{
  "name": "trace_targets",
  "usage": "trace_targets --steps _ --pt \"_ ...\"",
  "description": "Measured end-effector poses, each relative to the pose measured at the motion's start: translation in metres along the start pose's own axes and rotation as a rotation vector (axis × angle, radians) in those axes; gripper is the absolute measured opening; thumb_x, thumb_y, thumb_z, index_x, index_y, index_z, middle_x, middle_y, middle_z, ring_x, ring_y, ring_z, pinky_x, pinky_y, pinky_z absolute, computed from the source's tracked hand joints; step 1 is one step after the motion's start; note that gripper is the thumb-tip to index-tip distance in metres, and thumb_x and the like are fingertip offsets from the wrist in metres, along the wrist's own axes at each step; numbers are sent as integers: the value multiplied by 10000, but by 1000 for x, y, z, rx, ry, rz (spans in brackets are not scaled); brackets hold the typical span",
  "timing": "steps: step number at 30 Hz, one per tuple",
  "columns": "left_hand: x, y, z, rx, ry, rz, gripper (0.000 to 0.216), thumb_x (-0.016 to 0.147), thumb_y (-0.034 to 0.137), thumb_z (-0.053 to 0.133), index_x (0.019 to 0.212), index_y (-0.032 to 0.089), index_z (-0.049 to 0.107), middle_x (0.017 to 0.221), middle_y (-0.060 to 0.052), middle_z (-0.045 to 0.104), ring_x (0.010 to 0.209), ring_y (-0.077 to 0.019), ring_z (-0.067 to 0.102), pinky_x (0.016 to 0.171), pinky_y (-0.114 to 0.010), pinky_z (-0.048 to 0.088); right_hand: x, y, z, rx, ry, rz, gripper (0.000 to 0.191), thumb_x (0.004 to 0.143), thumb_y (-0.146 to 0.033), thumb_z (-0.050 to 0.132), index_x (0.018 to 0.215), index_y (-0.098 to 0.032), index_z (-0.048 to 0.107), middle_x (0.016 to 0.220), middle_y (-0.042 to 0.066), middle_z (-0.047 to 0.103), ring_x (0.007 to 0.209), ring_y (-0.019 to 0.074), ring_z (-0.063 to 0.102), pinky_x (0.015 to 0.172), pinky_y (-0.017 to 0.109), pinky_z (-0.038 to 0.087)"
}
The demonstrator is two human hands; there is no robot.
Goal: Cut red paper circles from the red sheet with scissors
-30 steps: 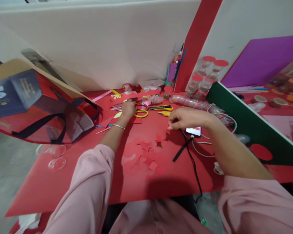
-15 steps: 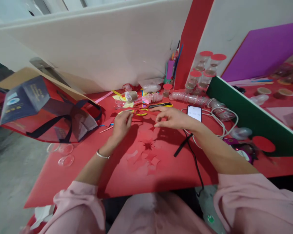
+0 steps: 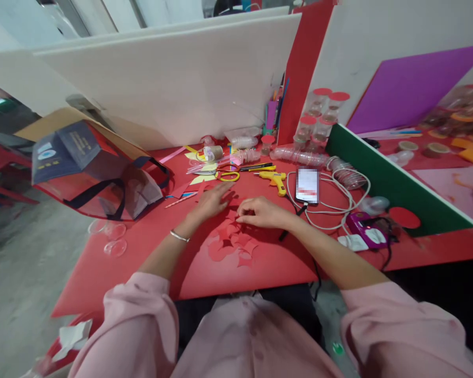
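Observation:
Both hands rest on a red table (image 3: 102, 268) over a scatter of red paper cut-outs (image 3: 232, 239). My left hand (image 3: 213, 202) lies flat with its fingers stretched toward the scissors, touching the table and a red paper piece. My right hand (image 3: 258, 212) sits just right of it, fingers curled and pinched on a small red paper piece at the top of the pile. Yellow-handled scissors (image 3: 224, 176) lie just beyond the left hand.
A yellow glue gun (image 3: 276, 181), a phone (image 3: 307, 185) on a white cable (image 3: 339, 202), clear plastic bottles (image 3: 299, 156) and red-lidded jars (image 3: 319, 118) stand behind. A red and blue bag (image 3: 90, 173) lies at left. A green board (image 3: 394, 184) borders the right.
My left hand has come back from the scissors and now lies flat. My right hand has drawn in toward the paper pile and pinched a piece. The camera has tilted up.

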State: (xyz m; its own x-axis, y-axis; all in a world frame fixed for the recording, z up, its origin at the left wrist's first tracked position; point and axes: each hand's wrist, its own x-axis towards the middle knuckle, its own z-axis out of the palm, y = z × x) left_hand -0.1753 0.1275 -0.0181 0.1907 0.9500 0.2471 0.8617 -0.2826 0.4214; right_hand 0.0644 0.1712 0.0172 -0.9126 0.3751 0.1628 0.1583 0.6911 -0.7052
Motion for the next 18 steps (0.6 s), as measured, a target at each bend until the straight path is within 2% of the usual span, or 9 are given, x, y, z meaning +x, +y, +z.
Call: trace_targets --steps 2,4,8,10,13,16,18 --pt "9 3 4 61 -140 0 580 868 178 603 1446 222 622 1377 -108 717 1223 -282 691 1014 -403 541 -5 -4 7 27 11 -32 128 943 -208 690 850 -153 757 878 66 757 760 167 661 746 278 476" --pt "13 8 6 58 -193 -3 540 826 147 594 1350 222 703 1219 -85 789 1096 -270 738 967 -379 548 -11 -6 11 37 43 -51 120 947 -217 693 856 -167 753 917 68 766 796 175 676 789 294 496" --pt "11 20 2 -128 -270 109 672 731 130 625 1393 235 677 1275 -62 767 1052 -228 725 906 -304 540 -21 -4 12 30 131 -59 126 963 -249 691 864 -185 737 954 70 766 853 191 694 833 320 517" --pt "9 23 -2 -194 -323 126 671 724 161 655 1392 226 677 1198 -55 781 939 -201 716 809 -280 534 -23 -6 11 36 161 -77 141 976 -252 675 861 -190 730 958 68 764 863 192 697 841 322 524" --pt "11 23 -8 -177 -235 51 510 771 190 636 1269 189 748 990 -45 784 790 -172 669 719 -274 501 -29 -20 8 48 197 -116 155 992 -255 659 864 -193 722 979 72 765 886 194 703 852 320 532" --pt "19 17 -23 -128 -49 6 402 800 174 599 1154 187 789 969 -51 775 786 -172 652 730 -284 492 -46 -44 4 73 245 -112 152 1009 -278 652 895 -198 715 986 71 763 909 194 709 868 316 535" --pt "29 12 -42 -74 67 12 355 828 182 587 1114 206 797 977 -52 770 822 -182 654 770 -297 493 -62 -58 -1 96 297 -66 143 1011 -302 659 916 -210 713 1000 64 766 907 186 715 870 308 539"
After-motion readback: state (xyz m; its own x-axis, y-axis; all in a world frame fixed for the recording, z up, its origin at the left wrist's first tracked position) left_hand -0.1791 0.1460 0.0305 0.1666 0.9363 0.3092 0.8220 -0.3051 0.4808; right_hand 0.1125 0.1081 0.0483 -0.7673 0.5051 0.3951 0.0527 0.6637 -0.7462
